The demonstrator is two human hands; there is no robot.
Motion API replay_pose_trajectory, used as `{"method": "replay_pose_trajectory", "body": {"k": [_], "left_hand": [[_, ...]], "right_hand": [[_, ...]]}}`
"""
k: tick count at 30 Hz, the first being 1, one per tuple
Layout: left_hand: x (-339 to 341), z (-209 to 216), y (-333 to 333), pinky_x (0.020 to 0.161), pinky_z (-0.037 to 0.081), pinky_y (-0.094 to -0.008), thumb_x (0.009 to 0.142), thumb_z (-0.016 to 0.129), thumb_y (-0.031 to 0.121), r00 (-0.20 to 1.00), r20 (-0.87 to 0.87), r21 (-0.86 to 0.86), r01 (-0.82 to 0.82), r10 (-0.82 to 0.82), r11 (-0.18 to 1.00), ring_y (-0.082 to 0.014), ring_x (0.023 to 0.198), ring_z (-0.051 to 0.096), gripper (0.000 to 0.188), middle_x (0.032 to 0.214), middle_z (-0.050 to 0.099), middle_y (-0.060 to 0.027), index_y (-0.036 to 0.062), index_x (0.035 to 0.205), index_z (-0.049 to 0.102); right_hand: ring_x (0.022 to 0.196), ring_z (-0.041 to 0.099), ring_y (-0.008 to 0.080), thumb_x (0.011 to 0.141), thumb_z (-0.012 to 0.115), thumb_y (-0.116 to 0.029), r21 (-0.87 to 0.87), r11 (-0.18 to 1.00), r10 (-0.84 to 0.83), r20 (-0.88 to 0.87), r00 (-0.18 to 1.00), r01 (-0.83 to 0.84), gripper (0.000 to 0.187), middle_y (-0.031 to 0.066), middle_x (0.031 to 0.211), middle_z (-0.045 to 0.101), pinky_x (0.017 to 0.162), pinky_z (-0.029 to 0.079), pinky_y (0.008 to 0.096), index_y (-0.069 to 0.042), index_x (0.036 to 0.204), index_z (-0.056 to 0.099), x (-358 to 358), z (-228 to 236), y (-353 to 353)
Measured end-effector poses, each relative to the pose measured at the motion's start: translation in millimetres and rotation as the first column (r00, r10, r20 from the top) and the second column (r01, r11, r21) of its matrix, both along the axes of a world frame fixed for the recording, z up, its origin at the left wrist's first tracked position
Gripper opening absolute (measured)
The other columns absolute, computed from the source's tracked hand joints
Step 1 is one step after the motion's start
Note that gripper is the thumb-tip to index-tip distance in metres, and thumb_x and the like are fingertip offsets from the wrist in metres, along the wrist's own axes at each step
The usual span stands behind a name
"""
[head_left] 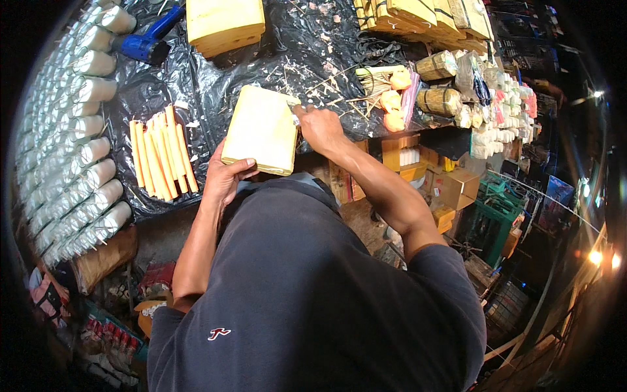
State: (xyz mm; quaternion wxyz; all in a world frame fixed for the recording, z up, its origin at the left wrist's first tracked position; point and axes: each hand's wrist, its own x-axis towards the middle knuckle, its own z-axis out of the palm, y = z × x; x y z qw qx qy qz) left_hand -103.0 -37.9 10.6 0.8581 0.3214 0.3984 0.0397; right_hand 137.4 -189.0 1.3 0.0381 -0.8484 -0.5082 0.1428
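A pale yellow rectangular block [261, 127], like a wrapped package or slab, is tilted at the table's near edge in front of my body. My left hand [225, 175] grips its lower left corner, the thumb lying on the top face. At the block's right edge, my right hand [319, 129] is closed, fingers curled against the side. A small whitish piece shows by its fingertips, too little of it visible to name. Orange candles [163, 153] lie in a group to the left on black plastic sheeting [215, 81].
Rows of white candles [98, 147] in clear wrap line the left. A blue heat gun [145, 46] lies beyond the orange candles. Yellow blocks [225, 26] are stacked at the back; strapped yellow bundles [424, 16], orange pieces [395, 104] and thin sticks [375, 85] sit to the right.
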Motion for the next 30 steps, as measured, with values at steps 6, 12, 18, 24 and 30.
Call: {"method": "replay_pose_trajectory", "body": {"k": [6, 12, 18, 24, 30], "left_hand": [[7, 6, 1, 0.082, 0.067, -0.0395, 0.087, 0.078, -0.005, 1.0, -0.023, 0.02, -0.015, 0.015, 1.0, -0.0234, 0.104, 0.074, 0.072, 0.122, 0.071, -0.0111, 0.0055, 0.151, 0.047], [10, 14, 1, 0.08, 0.068, -0.0375, 0.087, 0.078, -0.005, 0.999, -0.037, 0.025, -0.013, 0.014, 1.0, -0.0226, 0.104, 0.074, 0.072, 0.121, 0.07, -0.0112, 0.0049, 0.151, 0.046], [10, 17, -1, 0.08, 0.068, -0.0365, 0.087, 0.078, -0.006, 0.999, -0.047, 0.022, -0.015, 0.017, 1.0, -0.0215, 0.104, 0.074, 0.073, 0.122, 0.07, -0.0109, 0.0042, 0.151, 0.046], [11, 12, 0, 0.083, 0.065, -0.0341, 0.081, 0.08, -0.012, 1.0, 0.014, 0.042, -0.028, 0.028, 0.999, -0.0205, 0.107, 0.072, 0.086, 0.128, 0.068, -0.0096, 0.0032, 0.156, 0.041], [13, 17, -1, 0.094, 0.061, -0.033, 0.08, 0.079, -0.017, 0.999, 0.031, 0.063, -0.034, 0.032, 0.997, -0.0204, 0.118, 0.068, 0.092, 0.134, 0.066, -0.0103, 0.0029, 0.159, 0.037]], "right_hand": [[0.072, 0.074, 0.0398, 0.096, 0.059, -0.017, 0.032, 0.998, 0.054, -0.005, 0.999, -0.054, 0.029, 0.0213, 0.092, 0.073, 0.062, 0.061, 0.0492, -0.008, 0.121, 0.068, 1, 9, 1], [0.071, 0.075, 0.0379, 0.094, 0.064, -0.02, 0.036, 0.995, 0.093, -0.016, 0.996, -0.093, 0.031, 0.0205, 0.091, 0.073, 0.061, 0.061, 0.0483, -0.007, 0.122, 0.068, 13, -5, 19], [0.069, 0.075, 0.0347, 0.096, 0.064, -0.021, 0.02, 0.995, 0.103, -0.024, 0.994, -0.102, 0.029, 0.0197, 0.088, 0.074, 0.058, 0.06, 0.0459, -0.005, 0.119, 0.068, 26, -20, 27], [0.073, 0.076, 0.0328, 0.095, 0.065, -0.021, 0.055, 0.986, 0.158, -0.048, 0.986, -0.155, 0.037, 0.0189, 0.097, 0.075, 0.061, 0.061, 0.0431, -0.009, 0.13, 0.065, 14, -3, 30], [0.079, 0.076, 0.0321, 0.09, 0.073, -0.016, 0.125, 0.958, 0.277, -0.148, 0.949, -0.26, 0.047, 0.0177, 0.103, 0.074, 0.067, 0.063, 0.046, -0.01, 0.135, 0.063, -33, 50, 35]]}}
